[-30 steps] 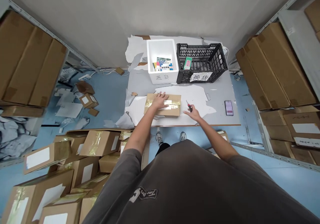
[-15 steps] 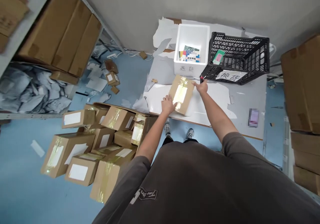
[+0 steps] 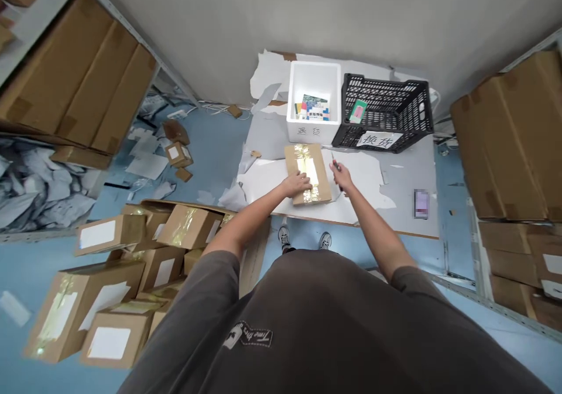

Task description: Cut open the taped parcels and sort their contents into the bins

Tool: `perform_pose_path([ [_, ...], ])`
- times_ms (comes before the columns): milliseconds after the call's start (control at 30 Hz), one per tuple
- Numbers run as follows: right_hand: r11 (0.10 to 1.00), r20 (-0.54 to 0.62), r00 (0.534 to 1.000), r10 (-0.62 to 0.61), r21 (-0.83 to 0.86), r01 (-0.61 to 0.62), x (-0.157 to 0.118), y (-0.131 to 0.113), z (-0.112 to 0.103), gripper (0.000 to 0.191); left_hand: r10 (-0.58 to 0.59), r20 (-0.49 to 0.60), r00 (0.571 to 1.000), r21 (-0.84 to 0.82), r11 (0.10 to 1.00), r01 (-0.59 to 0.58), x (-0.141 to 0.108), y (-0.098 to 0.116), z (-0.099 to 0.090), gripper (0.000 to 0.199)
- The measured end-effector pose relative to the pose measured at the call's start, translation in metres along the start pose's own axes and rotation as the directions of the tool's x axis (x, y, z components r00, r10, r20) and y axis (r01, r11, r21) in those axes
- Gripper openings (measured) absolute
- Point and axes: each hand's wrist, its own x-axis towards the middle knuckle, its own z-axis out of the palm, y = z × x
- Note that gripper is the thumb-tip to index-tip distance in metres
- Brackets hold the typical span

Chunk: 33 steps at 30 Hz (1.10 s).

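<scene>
A taped cardboard box (image 3: 322, 177) with a white label lies on the white-covered table (image 3: 408, 174), near its front edge. My left hand (image 3: 297, 184) rests on the lower left part of the box, fingers spread over its top. Just right of the box, my right hand (image 3: 341, 176) is closed around a dark cutter (image 3: 336, 164) whose thin blade points up and left. Behind the box stands a white foam box (image 3: 314, 130) with small colourful packets in it. Beside that is a black crate (image 3: 386, 113) holding a green packet (image 3: 358, 111).
Several taped boxes (image 3: 116, 277) are piled at the lower left. Shelves with large cartons stand on the left (image 3: 74, 78) and right (image 3: 504, 148). A blurred purple item (image 3: 421, 204) lies at the table's right. Small boxes and paper litter the floor at left.
My right hand has left the box's edge and now holds the cutter. The box has turned to lie straighter, with my left hand still on it. The whole view has shifted.
</scene>
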Motion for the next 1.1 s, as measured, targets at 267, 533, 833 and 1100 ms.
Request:
perform_pose_path([
  [267,0.94,0.128,0.984,0.126,0.302,-0.159,-0.078,0.052,0.01,0.034,-0.056,-0.083,0.995,0.059,0.996,0.061,0.029,0.025,-0.005,0.097],
  [533,0.998,0.311,0.949,0.044,-0.047,-0.031,-0.068,0.057,-0.022,0.032,-0.219,0.007,0.976,-0.018,0.976,0.219,0.029,0.042,-0.002,0.119],
  [833,0.995,0.307,0.948,0.085,-0.074,-0.066,-0.078,0.053,-0.014,0.032,-0.307,0.007,0.952,-0.095,0.947,0.307,0.034,0.046,-0.01,0.118],
  [1100,0.992,0.339,0.933,0.121,-0.024,-0.12,-0.077,0.05,-0.017,0.034,-0.323,0.01,0.946,-0.131,0.938,0.322,0.035,0.049,-0.011,0.114],
])
